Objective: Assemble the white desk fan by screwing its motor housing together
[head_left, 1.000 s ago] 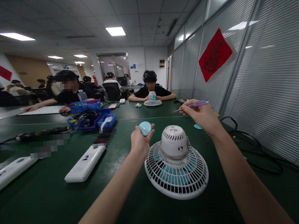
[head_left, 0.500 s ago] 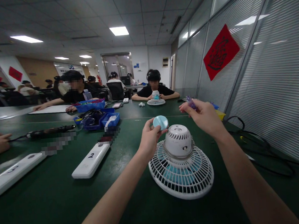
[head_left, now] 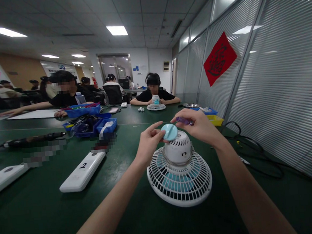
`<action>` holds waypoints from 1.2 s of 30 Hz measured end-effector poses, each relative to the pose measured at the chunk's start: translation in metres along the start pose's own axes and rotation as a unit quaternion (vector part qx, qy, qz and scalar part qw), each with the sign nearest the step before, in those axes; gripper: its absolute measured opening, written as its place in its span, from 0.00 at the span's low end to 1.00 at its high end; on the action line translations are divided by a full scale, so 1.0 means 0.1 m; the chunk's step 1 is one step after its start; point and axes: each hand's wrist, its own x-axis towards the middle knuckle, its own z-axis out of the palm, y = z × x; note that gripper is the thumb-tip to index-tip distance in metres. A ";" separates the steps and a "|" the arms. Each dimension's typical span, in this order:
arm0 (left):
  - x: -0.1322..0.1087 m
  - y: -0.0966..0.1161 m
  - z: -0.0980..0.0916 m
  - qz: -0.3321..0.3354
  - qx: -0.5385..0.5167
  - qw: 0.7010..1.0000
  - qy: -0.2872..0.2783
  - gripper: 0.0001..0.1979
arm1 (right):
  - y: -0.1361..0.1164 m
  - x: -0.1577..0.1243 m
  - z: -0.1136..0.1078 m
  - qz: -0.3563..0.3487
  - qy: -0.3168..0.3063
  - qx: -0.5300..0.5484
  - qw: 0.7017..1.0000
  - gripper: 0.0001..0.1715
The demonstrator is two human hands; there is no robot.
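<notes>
Across the foreground spread the dark green table (head_left: 40, 225), and at its far side sat a co-worker (head_left: 140, 96) in a black top, arms folded around a second fan (head_left: 156, 106)! Front and centre, the white fan head (head_left: 180, 169) lay grille down, motor housing up, light blue blades showing through the bars. Off to its left rested a long white unit marked 2 (head_left: 82, 170), with a small blue bin (head_left: 112, 129) just beyond, and over on the right, past the right wrist, a yellow bin (head_left: 215, 121). Now the hands, both high by the housing! The right hand (head_left: 199, 126) was closed in tight around a purple screwdriver (head_left: 185, 121), its tip too hard to make out. The left hand (head_left: 149, 141) had a narrow pinch, index finger raised, thumb on the face of the light blue knob (head_left: 169, 132). And that knob, ridge and all, was tilted up before the housing's upper left, close by the right fingertips; whether it touched either, I couldn't tell
</notes>
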 end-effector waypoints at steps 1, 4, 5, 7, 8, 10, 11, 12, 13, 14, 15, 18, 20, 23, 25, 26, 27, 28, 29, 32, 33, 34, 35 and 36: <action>-0.01 0.01 0.00 -0.003 0.000 1.000 -0.002 0.18 | 0.00 0.00 0.00 -0.003 -0.015 0.002 1.000 0.08; -0.03 0.03 0.01 -0.006 -0.004 1.000 -0.007 0.12 | 0.01 0.00 0.02 0.000 -0.058 0.004 0.998 0.09; -0.03 0.04 0.02 -0.007 -0.005 1.000 -0.013 0.11 | 0.02 0.00 0.02 0.004 -0.067 0.005 0.998 0.08; -0.04 0.04 0.02 -0.005 0.000 1.000 -0.024 0.09 | 0.03 0.00 0.01 0.011 -0.075 0.004 0.997 0.07; -0.04 0.05 0.02 0.001 0.011 1.000 -0.027 0.08 | 0.03 0.00 0.00 0.016 -0.075 0.001 0.997 0.06; -0.04 0.05 0.02 0.028 0.053 0.998 -0.022 0.08 | 0.04 0.00 -0.03 0.026 -0.070 -0.007 0.997 0.05; -0.03 0.04 0.02 0.046 0.083 0.995 -0.014 0.08 | 0.05 -0.01 -0.05 0.034 -0.067 -0.013 0.997 0.04; -0.03 0.04 0.02 0.064 0.117 0.991 -0.004 0.07 | 0.07 -0.01 -0.06 0.045 -0.066 -0.020 0.997 0.04; -0.02 0.03 0.01 0.081 0.151 0.985 0.005 0.07 | 0.08 -0.01 -0.08 0.058 -0.067 -0.028 0.996 0.04; -0.01 0.03 0.00 0.096 0.184 0.978 0.013 0.07 | 0.10 -0.02 -0.09 0.071 -0.068 -0.036 0.995 0.03; -0.01 0.02 -0.01 0.112 0.216 0.970 0.020 0.07 | 0.12 -0.02 -0.10 0.082 -0.072 -0.043 0.993 0.03; -0.01 0.01 -0.04 0.162 0.293 0.942 0.024 0.07 | 0.18 -0.03 -0.09 0.101 -0.094 -0.059 0.989 0.04; -0.01 0.01 -0.04 0.192 0.328 0.925 0.018 0.08 | 0.20 -0.04 -0.07 0.105 -0.105 -0.064 0.987 0.04; -0.02 0.01 -0.05 0.211 0.364 0.907 0.004 0.10 | 0.21 -0.03 -0.04 0.104 -0.109 -0.069 0.986 0.04; -0.01 0.00 -0.05 0.211 0.380 0.901 -0.007 0.11 | 0.20 -0.03 -0.04 0.100 -0.110 -0.071 0.986 0.04; -0.01 -0.01 -0.05 0.209 0.386 0.898 -0.011 0.11 | 0.19 -0.03 -0.03 0.099 -0.111 -0.072 0.986 0.04; -0.01 -0.01 -0.04 0.208 0.390 0.897 -0.015 0.12 | 0.18 -0.02 -0.03 0.099 -0.114 -0.075 0.986 0.04; -0.01 -0.02 -0.04 0.206 0.392 0.896 -0.017 0.13 | 0.17 -0.02 -0.03 0.100 -0.117 -0.078 0.985 0.04; -0.01 -0.02 -0.04 0.204 0.393 0.897 -0.019 0.13 | 0.17 -0.02 -0.03 0.101 -0.120 -0.082 0.984 0.05; -0.01 -0.03 -0.04 0.197 0.386 0.901 -0.024 0.14 | 0.17 -0.02 -0.03 0.100 -0.127 -0.091 0.983 0.06; -0.01 -0.03 -0.04 0.195 0.382 0.903 -0.024 0.14 | 0.17 -0.03 -0.03 0.099 -0.126 -0.092 0.983 0.06; -0.01 -0.03 -0.05 0.192 0.377 0.906 -0.024 0.14 | 0.18 -0.03 -0.04 0.100 -0.123 -0.093 0.983 0.06; 0.00 -0.03 -0.05 0.189 0.373 0.908 -0.022 0.14 | 0.18 -0.04 -0.05 0.101 -0.116 -0.093 0.984 0.05; 0.01 -0.03 -0.06 0.187 0.370 0.910 -0.020 0.14 | 0.19 -0.04 -0.06 0.101 -0.105 -0.092 0.985 0.05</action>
